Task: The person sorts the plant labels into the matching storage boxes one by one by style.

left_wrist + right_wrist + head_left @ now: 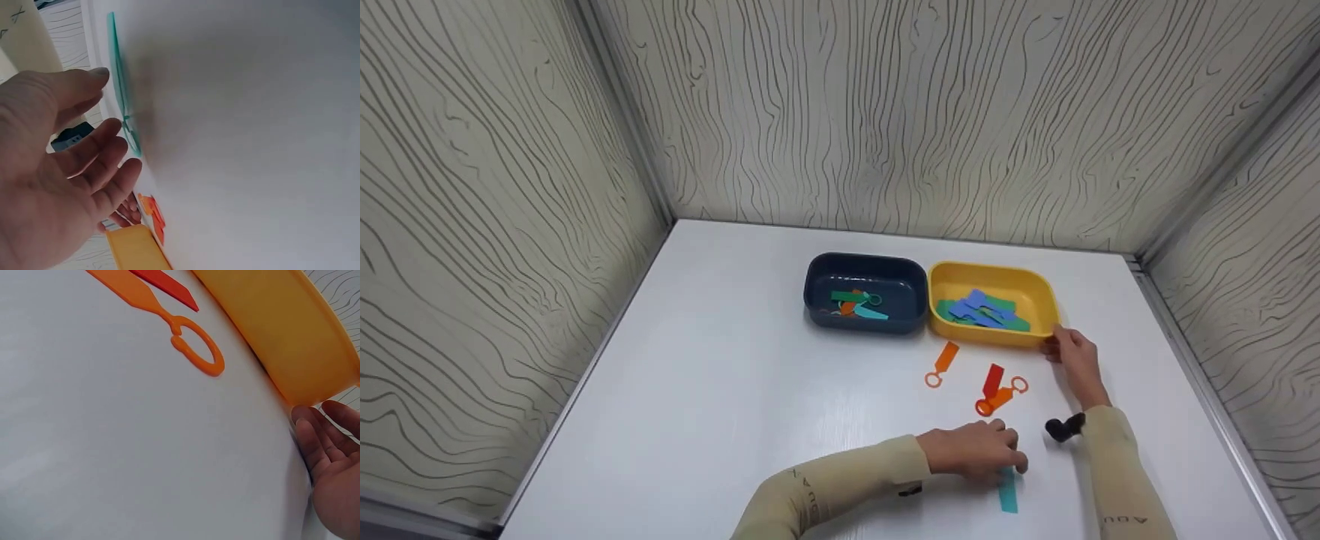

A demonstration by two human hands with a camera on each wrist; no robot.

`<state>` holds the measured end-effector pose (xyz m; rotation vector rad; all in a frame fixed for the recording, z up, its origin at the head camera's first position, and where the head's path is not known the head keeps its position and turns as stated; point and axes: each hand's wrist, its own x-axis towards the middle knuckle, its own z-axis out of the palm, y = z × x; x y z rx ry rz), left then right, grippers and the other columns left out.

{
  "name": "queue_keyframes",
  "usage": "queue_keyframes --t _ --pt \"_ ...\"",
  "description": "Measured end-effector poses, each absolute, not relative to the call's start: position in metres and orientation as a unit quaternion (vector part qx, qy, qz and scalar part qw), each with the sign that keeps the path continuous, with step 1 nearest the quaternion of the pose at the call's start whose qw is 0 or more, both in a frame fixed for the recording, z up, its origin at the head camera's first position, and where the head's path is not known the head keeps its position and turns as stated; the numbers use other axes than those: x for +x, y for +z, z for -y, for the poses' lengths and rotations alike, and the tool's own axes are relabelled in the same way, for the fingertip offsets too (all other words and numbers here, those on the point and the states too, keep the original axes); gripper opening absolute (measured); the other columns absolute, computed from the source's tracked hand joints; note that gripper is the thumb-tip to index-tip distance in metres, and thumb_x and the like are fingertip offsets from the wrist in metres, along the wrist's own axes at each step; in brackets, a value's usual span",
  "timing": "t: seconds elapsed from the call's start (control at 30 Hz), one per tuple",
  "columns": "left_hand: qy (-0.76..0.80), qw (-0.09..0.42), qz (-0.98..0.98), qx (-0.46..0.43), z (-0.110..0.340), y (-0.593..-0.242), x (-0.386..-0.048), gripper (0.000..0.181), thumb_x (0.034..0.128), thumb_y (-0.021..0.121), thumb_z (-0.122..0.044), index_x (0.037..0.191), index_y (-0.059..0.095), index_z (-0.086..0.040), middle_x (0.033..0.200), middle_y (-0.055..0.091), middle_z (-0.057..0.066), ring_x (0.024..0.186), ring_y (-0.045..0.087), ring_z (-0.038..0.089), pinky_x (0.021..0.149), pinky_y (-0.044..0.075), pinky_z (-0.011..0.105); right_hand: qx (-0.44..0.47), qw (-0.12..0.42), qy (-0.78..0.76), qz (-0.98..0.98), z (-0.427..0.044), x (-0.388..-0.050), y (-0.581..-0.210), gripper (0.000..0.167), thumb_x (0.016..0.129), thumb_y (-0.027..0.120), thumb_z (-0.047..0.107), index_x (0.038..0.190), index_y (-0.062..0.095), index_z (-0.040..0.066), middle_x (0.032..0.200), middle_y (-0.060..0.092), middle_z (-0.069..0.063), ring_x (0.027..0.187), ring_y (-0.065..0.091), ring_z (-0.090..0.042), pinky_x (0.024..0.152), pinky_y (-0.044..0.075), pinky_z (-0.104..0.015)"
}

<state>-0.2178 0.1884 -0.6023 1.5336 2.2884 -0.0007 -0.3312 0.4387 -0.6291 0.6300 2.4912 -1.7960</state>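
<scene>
On the white table lies a teal plastic tag with a ring end, partly covered by my left hand. In the left wrist view that hand's fingers are bent and spread beside the tag, with nothing pinched between them. My right hand is at the near right corner of the yellow bin. Its fingertips touch the bin's lower corner in the right wrist view, without gripping it. Green and blue tags lie piled inside this bin.
Beside the yellow bin stands a dark blue bin with several green, orange and light blue tags. Between the bins and my left hand lie an orange tag, a red tag and another orange tag overlapping it. Patterned walls border the table.
</scene>
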Motion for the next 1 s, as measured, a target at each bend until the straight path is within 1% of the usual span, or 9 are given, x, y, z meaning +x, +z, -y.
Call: queue_keyframes --t 0.13,0.2,0.3,0.43,0.63,0.73,0.83,0.93,1.0 --pt "-0.032 0.196 -0.811 0.551 -0.191 -0.599 -0.214 0.042 0.0961 0.062 -0.037 0.135 0.052 -0.048 0.123 0.047 -0.015 0.105 0.037 0.004 0.085 0.037 0.015 0.203 0.002 -0.578 -0.79 -0.438 -0.331 -0.63 0.055 0.099 0.044 0.056 0.121 0.054 0.007 0.094 0.063 0.006 0.084 0.06 -0.004 0.074 0.052 -0.016" --pt "-0.043 0.195 -0.808 0.554 -0.191 -0.598 -0.213 0.042 0.0948 0.064 -0.038 0.134 0.052 -0.048 0.121 0.046 -0.014 0.105 0.035 0.005 0.085 0.036 0.015 0.203 0.005 -0.577 -0.791 -0.438 -0.331 -0.631 0.055 0.099 0.043 0.057 0.122 0.054 0.008 0.095 0.063 0.006 0.085 0.06 -0.005 0.075 0.052 -0.015" --pt "-0.054 0.19 -0.807 0.556 -0.191 -0.599 -0.214 0.042 0.0936 0.065 -0.039 0.133 0.053 -0.047 0.119 0.045 -0.013 0.105 0.035 0.006 0.085 0.035 0.017 0.201 0.009 -0.577 -0.791 -0.438 -0.331 -0.631 0.059 0.099 0.043 0.057 0.126 0.052 0.006 0.096 0.063 0.005 0.086 0.06 -0.005 0.075 0.052 -0.016" --pt "-0.062 0.188 -0.806 0.559 -0.191 -0.6 -0.215 0.041 0.0944 0.063 -0.04 0.134 0.052 -0.045 0.119 0.047 -0.013 0.106 0.036 0.007 0.086 0.035 0.019 0.2 0.011 -0.578 -0.791 -0.438 -0.331 -0.631 0.06 0.099 0.043 0.056 0.128 0.051 0.005 0.096 0.063 0.006 0.086 0.06 -0.005 0.076 0.052 -0.016" --pt "-0.054 0.205 -0.808 0.55 -0.192 -0.6 -0.216 0.041 0.0944 0.063 -0.039 0.134 0.053 -0.042 0.118 0.052 -0.015 0.104 0.041 0.006 0.088 0.036 0.021 0.204 0.015 -0.578 -0.79 -0.439 -0.331 -0.631 0.058 0.099 0.042 0.057 0.127 0.052 0.007 0.097 0.062 0.006 0.087 0.06 -0.006 0.077 0.052 -0.016" --pt "-0.046 0.217 -0.808 0.546 -0.192 -0.598 -0.216 0.037 0.0949 0.063 -0.037 0.131 0.055 -0.039 0.114 0.055 -0.015 0.101 0.045 0.006 0.086 0.037 0.02 0.206 0.014 -0.576 -0.791 -0.439 -0.331 -0.631 0.063 0.098 0.043 0.059 0.13 0.05 0.005 0.097 0.062 0.006 0.088 0.06 -0.006 0.077 0.052 -0.016" --pt "-0.031 0.23 -0.808 0.541 -0.191 -0.596 -0.216 0.028 0.0972 0.061 -0.033 0.125 0.058 -0.036 0.105 0.058 -0.014 0.094 0.05 0.006 0.081 0.039 0.016 0.204 0.01 -0.576 -0.792 -0.438 -0.331 -0.631 0.065 0.098 0.043 0.058 0.133 0.049 0.003 0.095 0.063 0.006 0.086 0.06 -0.005 0.076 0.052 -0.016" --pt "-0.015 0.238 -0.81 0.536 -0.189 -0.593 -0.218 0.018 0.1001 0.057 -0.029 0.118 0.059 -0.032 0.095 0.056 -0.013 0.087 0.053 0.006 0.075 0.041 0.013 0.199 -0.002 -0.58 -0.79 -0.438 -0.331 -0.632 0.062 0.098 0.045 0.056 0.128 0.052 0.002 0.09 0.065 0.008 0.082 0.062 -0.004 0.074 0.053 -0.017" --pt "-0.005 0.24 -0.812 0.532 -0.186 -0.591 -0.22 0.016 0.1005 0.057 -0.027 0.116 0.059 -0.031 0.092 0.055 -0.012 0.084 0.053 0.006 0.072 0.041 0.012 0.194 -0.008 -0.584 -0.788 -0.438 -0.331 -0.632 0.059 0.098 0.047 0.054 0.124 0.054 0.001 0.087 0.066 0.008 0.079 0.063 -0.003 0.073 0.053 -0.017"
